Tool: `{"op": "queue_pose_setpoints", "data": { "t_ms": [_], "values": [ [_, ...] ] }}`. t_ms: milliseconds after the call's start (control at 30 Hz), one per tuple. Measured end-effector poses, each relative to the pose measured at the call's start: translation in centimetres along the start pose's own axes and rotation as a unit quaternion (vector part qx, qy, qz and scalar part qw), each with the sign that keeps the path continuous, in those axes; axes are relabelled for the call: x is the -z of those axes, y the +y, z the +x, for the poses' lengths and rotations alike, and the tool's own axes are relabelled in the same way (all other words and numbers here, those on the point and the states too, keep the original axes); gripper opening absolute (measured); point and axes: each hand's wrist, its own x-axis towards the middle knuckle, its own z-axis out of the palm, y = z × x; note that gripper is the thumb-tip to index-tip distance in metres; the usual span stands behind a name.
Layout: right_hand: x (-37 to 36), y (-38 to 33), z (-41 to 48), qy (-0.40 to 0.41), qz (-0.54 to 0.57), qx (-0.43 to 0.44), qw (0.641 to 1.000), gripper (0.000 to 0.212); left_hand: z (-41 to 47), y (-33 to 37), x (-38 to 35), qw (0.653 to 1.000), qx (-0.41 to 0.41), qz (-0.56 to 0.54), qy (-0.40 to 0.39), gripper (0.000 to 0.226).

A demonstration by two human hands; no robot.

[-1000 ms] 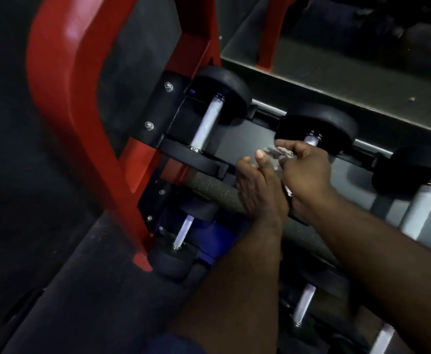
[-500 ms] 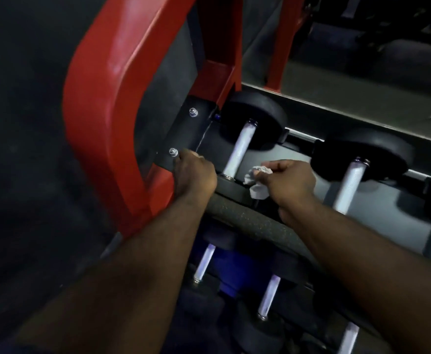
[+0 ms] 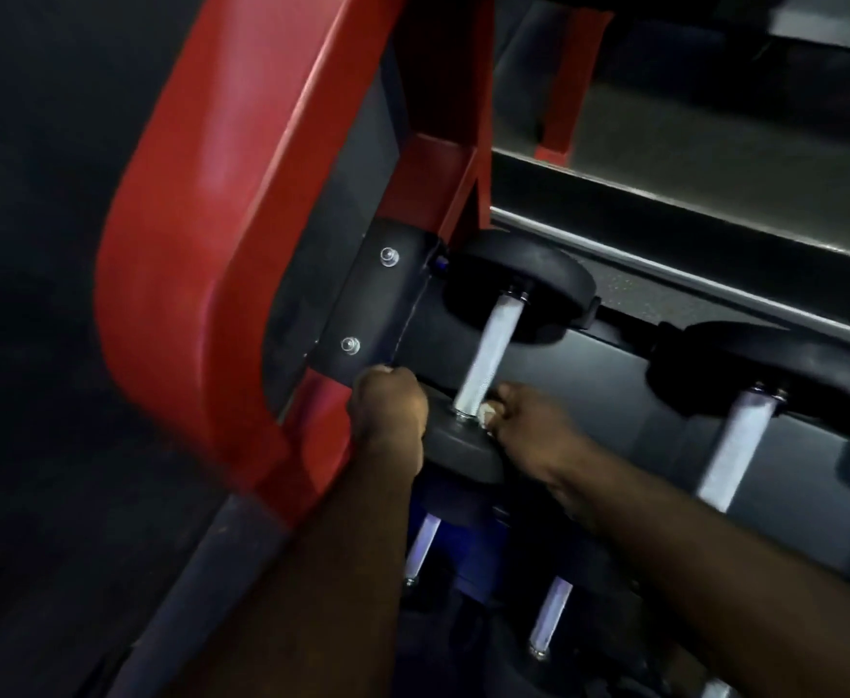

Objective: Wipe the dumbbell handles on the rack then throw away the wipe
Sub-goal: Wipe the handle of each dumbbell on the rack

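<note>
My right hand (image 3: 528,430) pinches the wipe (image 3: 486,413) against the dumbbell handle (image 3: 483,352) at its six-o'clock end, ready to rub upward. My left hand (image 3: 387,415), at nine o'clock, curls its fingers on the rack (image 3: 377,309) (bracing me, I'd judge).

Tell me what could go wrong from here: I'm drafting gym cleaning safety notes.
1. The right hand pinches the wipe low on the handle, tight against the near weight head; if the dumbbell rolls, fingers may get nipped.
2. The left hand grips the rack right beside that head, so it risks the same pinch.
3. The wipe is wadded small; it may miss the handle's upper part.
</note>
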Motion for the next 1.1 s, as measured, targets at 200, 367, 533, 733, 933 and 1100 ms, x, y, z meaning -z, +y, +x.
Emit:
{"op": "queue_pose_setpoints", "data": {
  "t_ms": [200,367,533,733,933,1100],
  "values": [
    [1.8,0.8,-0.6,-0.038,0.081,-0.03,0.996,0.025,-0.5,0.0,0.1,0.999,-0.009,0.0,0.048,0.009],
    [1.5,-1.8,-0.2,0.019,-0.04,-0.034,0.998,0.027,-0.4,0.3,0.3,0.999,-0.025,-0.017,0.028,0.009],
    [2.3,-4.3,-3.5,0.078,-0.099,-0.023,0.992,0.031,-0.4,0.2,0.7,0.999,-0.045,-0.021,0.018,0.013],
    [3.0,-8.0,-4.6,0.087,-0.053,0.16,0.982,0.045,-0.3,0.0,1.1,0.995,-0.089,0.041,0.012,0.025],
    [3.0,-7.9,-2.4,-0.042,-0.418,0.261,0.869,0.047,-0.9,0.3,1.4,0.995,-0.093,0.024,0.032,0.023],
    [2.4,-8.3,-2.5,-0.061,-0.51,0.27,0.815,0.04,-1.1,0.4,1.5,0.996,-0.09,0.008,0.02,0.023]
  ]
}}
